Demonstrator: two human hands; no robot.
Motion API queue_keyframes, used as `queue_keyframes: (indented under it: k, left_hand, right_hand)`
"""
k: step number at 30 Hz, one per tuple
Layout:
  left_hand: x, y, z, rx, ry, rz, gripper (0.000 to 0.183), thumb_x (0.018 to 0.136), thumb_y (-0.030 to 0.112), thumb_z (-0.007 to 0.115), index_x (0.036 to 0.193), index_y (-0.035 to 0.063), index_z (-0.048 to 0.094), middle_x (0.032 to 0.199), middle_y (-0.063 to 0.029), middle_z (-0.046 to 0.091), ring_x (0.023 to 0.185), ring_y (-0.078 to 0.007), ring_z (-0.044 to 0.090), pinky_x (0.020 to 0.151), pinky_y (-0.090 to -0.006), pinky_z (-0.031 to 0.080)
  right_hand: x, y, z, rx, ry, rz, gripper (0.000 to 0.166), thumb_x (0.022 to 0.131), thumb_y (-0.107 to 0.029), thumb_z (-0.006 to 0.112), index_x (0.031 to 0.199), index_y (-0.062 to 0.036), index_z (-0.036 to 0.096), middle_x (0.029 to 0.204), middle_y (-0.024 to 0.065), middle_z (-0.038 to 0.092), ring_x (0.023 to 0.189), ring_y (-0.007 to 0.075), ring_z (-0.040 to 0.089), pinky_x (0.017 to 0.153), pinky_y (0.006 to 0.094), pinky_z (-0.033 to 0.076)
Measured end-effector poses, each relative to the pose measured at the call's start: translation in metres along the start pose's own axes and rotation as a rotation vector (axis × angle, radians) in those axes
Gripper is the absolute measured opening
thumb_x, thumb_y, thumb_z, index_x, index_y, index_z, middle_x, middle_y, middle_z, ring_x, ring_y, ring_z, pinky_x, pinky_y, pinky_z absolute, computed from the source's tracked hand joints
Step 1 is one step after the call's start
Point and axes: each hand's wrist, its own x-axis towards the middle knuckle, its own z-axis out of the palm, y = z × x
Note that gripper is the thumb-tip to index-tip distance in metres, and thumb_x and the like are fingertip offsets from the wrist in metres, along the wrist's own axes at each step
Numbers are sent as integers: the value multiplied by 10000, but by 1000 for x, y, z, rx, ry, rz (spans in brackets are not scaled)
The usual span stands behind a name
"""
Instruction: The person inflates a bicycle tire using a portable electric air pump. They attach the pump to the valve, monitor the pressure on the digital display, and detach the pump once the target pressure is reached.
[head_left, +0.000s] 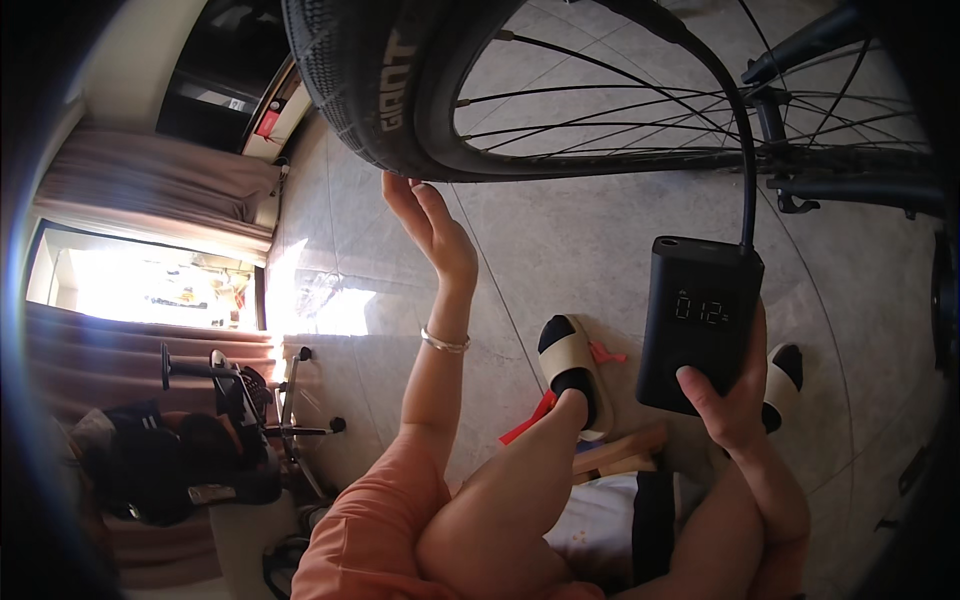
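Observation:
My right hand (739, 397) holds a black portable electric air pump (697, 345), its thumb low on the front face near the round button area. Lit digits show on the pump's display. From the pump's top a black hose (742, 142) curves up past the spokes and leaves the top of the view. My left hand (446, 240) is raised against the lower edge of a black bicycle tyre (360, 90) marked Giant. Its fingertips are hidden by the tyre, so its grip is unclear. Thin black spokes (600, 94) run from the rim to the right.
Grey floor tiles (585, 247) lie under the wheel. My feet wear cream slides (577, 375), with red ribbon (529, 420) beside one. Below me is a wooden piece (622, 454). A wheeled chair (225, 420) holding dark items stands left, near curtains (157, 172) and a bright window (150, 285).

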Motion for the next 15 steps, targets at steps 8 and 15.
queue_keyframes:
  k: [8,15]
  left_hand:
    - [14,-21,-14,-49,-190,34,434,962,325,359,1276,30,306,1145,-105,489,1073,-185,475,955,-313,340]
    - [18,-16,-11,-78,-198,41,386,958,283,401,1233,17,356,1112,-67,478,988,-121,454,923,-271,331]
  right_hand:
    - [2,3,2,36,-5,-6,839,731,-88,636,1367,39,102,1171,183,464,1019,233,546,834,321,484]
    - [0,2,5,61,16,-2,838,725,-77,634,1366,37,106,1168,184,463,1016,237,547,831,323,485]
